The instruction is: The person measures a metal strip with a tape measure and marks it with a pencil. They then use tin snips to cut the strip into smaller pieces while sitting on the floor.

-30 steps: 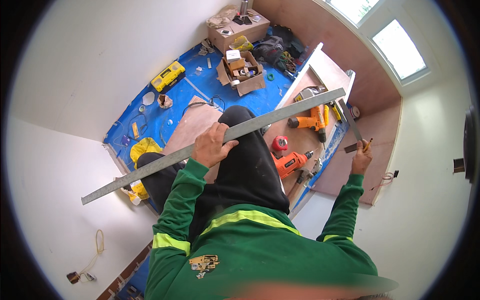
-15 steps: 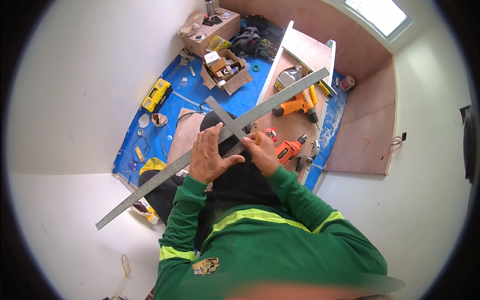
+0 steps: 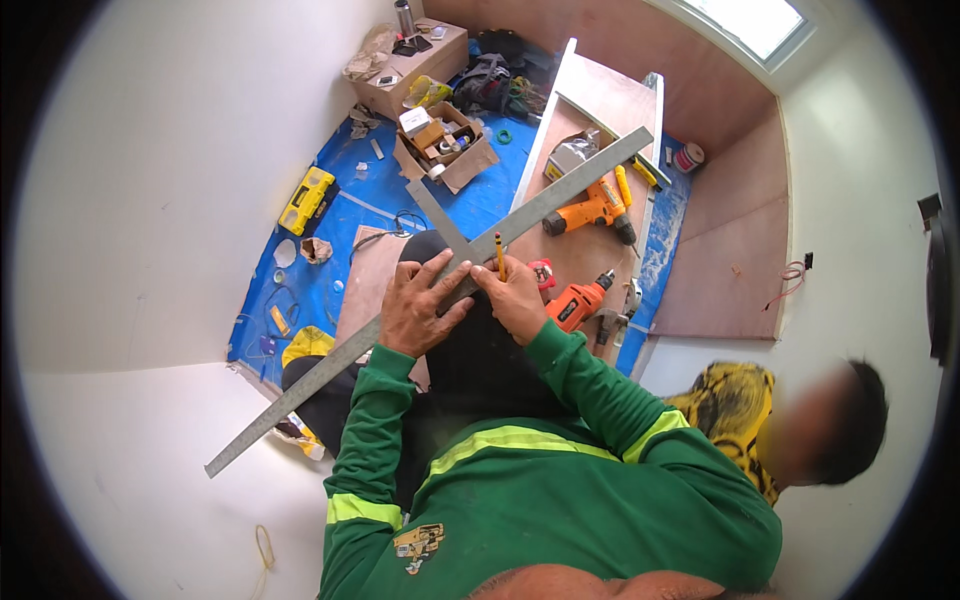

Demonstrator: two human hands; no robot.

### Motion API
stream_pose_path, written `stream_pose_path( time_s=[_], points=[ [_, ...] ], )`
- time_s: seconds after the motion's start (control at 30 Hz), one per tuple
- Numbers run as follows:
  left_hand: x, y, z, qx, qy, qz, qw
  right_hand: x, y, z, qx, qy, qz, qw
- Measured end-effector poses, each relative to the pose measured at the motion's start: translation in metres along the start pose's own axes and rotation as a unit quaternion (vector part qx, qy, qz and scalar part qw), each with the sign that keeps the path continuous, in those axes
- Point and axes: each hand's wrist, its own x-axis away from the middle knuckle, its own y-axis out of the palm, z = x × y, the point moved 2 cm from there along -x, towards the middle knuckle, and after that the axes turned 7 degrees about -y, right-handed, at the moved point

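A long grey metal bar [image 3: 557, 193] lies diagonally over my dark-clad knee, with a shorter metal square [image 3: 432, 211] crossing it. My left hand [image 3: 420, 308] rests where they cross, fingers pressed onto the metal to hold both. My right hand [image 3: 512, 297] pinches a yellow pencil [image 3: 499, 255] upright at the crossing, its fingertips touching the metal. Just beyond it are a red tape measure [image 3: 541, 271] and an orange drill [image 3: 576, 306] on a plywood board [image 3: 560, 250]. Another orange drill [image 3: 597, 208] lies farther back beside yellow-handled tools [image 3: 626, 186].
Blue sheeting [image 3: 355, 190] covers the floor around a cardboard box [image 3: 470, 168], yellow toolbox [image 3: 306, 200], bags [image 3: 485, 80] and a plywood box [image 3: 380, 95] with small items. A white bucket [image 3: 688, 158] stands right. A person in a yellow-patterned top [image 3: 728, 410] is at the lower right.
My right hand came in from the far right with pencil and square, now set across the bar. My left hand moved onto the crossing. Another person has appeared at the lower right.
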Motion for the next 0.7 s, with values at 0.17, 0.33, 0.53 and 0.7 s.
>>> stream_pose_path(
  time_s=[0.17, 0.33, 0.53, 0.7],
  points=[
    [-0.001, 0.002, -0.005, -0.006, 0.012, -0.004, 1.000, -0.001, -0.001, 0.002, -0.004, -0.002, -0.006, 1.000],
    [0.001, 0.002, -0.007, -0.007, 0.005, -0.009, 1.000, -0.003, 0.000, 0.002, 0.002, 0.019, -0.014, 1.000],
    [0.002, 0.001, -0.008, -0.002, 0.007, 0.000, 1.000, -0.005, 0.000, 0.003, 0.038, 0.016, -0.016, 0.999],
    [0.003, 0.001, -0.008, -0.003, 0.007, 0.004, 1.000, -0.005, -0.006, 0.010, 0.033, 0.024, -0.045, 0.998]
  ],
)
